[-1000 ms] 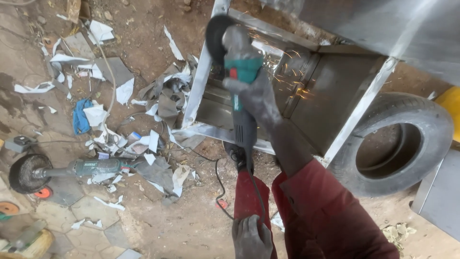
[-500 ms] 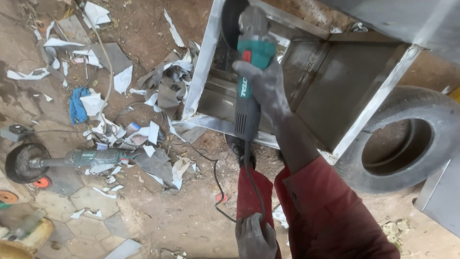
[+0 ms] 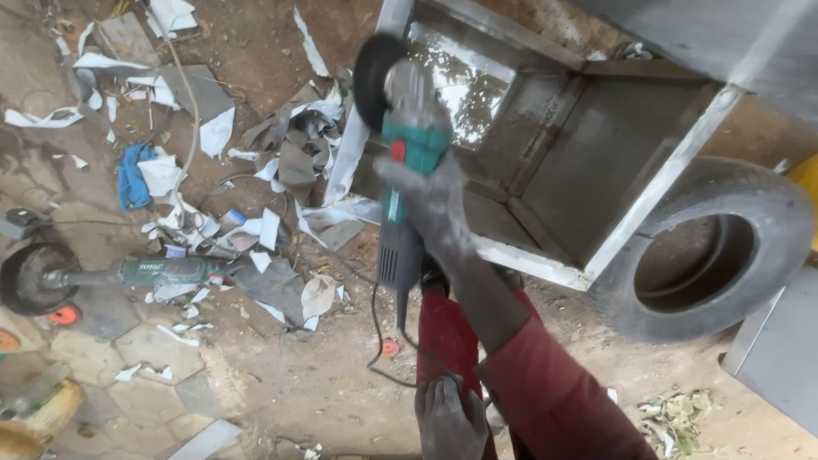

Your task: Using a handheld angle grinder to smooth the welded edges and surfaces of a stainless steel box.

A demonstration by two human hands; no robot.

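- Head view, around the right hand [image 3: 426, 200]: wrapped tight about the body of a teal and grey angle grinder [image 3: 407, 170], disc [image 3: 371, 77] lifted clear of the metal and tilted up, no sparks showing.
- Just beyond that hand: an open metal box frame [image 3: 545, 145] lying on its side on the dirt ground [image 3: 324, 375], its near rim directly under the grinder, pale along the front edge [image 3: 528, 255].
- Below the right hand, near the bottom edge: left hand [image 3: 450, 417] in a dusty glove, curled against a red trouser leg [image 3: 447, 341]; whether anything is gripped in it, cannot tell.
- Trailing from the grinder's tail: a dark power cord [image 3: 375, 332] looping down to the ground between the two hands.
- Far left of both hands: a second, larger green grinder [image 3: 128, 274] lying idle on the ground among scraps of sheet metal [image 3: 290, 162] and a blue rag [image 3: 135, 175].
- Right of the right hand: an old tyre [image 3: 707, 247] touching the frame's far corner.
- Judged progress: frame already joined into a box and partly ground bright on the near rim; with the disc off the metal, work paused, other edges duller and likely unfinished.
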